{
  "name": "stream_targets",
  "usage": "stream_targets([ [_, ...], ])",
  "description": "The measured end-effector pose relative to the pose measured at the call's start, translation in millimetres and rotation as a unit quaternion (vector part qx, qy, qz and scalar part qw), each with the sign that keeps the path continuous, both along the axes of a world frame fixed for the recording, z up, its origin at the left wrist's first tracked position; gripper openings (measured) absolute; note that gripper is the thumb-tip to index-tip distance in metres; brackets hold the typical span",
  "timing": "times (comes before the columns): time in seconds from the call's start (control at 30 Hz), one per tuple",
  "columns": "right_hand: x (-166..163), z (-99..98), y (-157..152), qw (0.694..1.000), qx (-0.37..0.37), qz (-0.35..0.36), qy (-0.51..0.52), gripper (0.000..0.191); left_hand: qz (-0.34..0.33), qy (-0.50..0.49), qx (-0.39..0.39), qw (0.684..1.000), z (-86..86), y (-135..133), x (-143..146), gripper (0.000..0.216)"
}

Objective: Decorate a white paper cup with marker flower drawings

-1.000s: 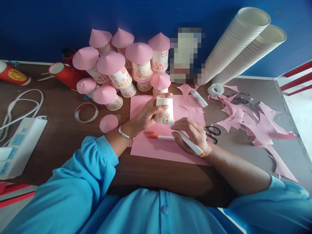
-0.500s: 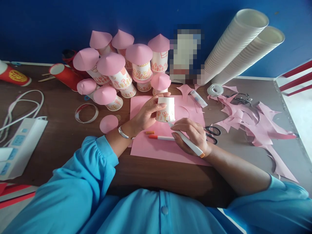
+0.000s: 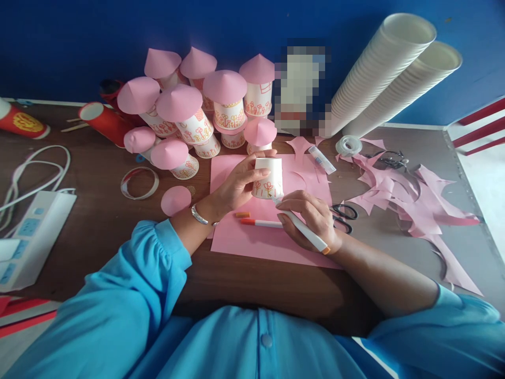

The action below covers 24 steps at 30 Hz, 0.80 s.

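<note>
The left hand (image 3: 241, 180) is holding a small white paper cup (image 3: 273, 169), wide rim downward, above a flat sheet of pink paper (image 3: 232, 243) on the dark brown wooden desk (image 3: 197, 273); its fingers are parting only as far as the cup's width, curling round its left side. The right hand (image 3: 311, 218) is gripping a slim white-barrelled marker with an orange-brown end (image 3: 302, 229), its fingers closing snugly on it. The tip is pointing at orange-red flowers near the cup's rim; whether it is touching, I cannot tell. A short orange-brown pen cap (image 3: 242, 215) and a white marker with a red-orange cap (image 3: 260, 223) are lying below the cup.

The person seems to be adding to the flower border. The next move is probably calling for a steady cup and a light, short stroke beside the rim.
</note>
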State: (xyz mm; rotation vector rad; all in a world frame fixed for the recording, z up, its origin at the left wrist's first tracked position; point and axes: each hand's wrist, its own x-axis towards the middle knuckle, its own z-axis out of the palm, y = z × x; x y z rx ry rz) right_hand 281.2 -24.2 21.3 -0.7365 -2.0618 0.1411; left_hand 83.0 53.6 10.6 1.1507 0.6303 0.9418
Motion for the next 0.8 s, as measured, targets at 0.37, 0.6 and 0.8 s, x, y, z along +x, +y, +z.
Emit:
stream_targets([
  [0.37,-0.2,-3.1,-0.4,1.0,-0.006,-0.005,-0.006,0.021,-0.025,-0.001,-0.054,0.998,6.8,-4.1,1.8,0.054],
  [0.6,-0.8,-3.1,0.2,1.0,-0.004,-0.008,-0.004,0.025,-0.018,-0.028,-0.077,0.996,2.0,-4.2,2.6,0.051],
  [0.8,-1.1,-3.3,0.3,1.0,-0.006,-0.01,-0.006,0.021,-0.002,-0.025,-0.089,0.996,-1.1,-2.4,2.9,0.054],
])
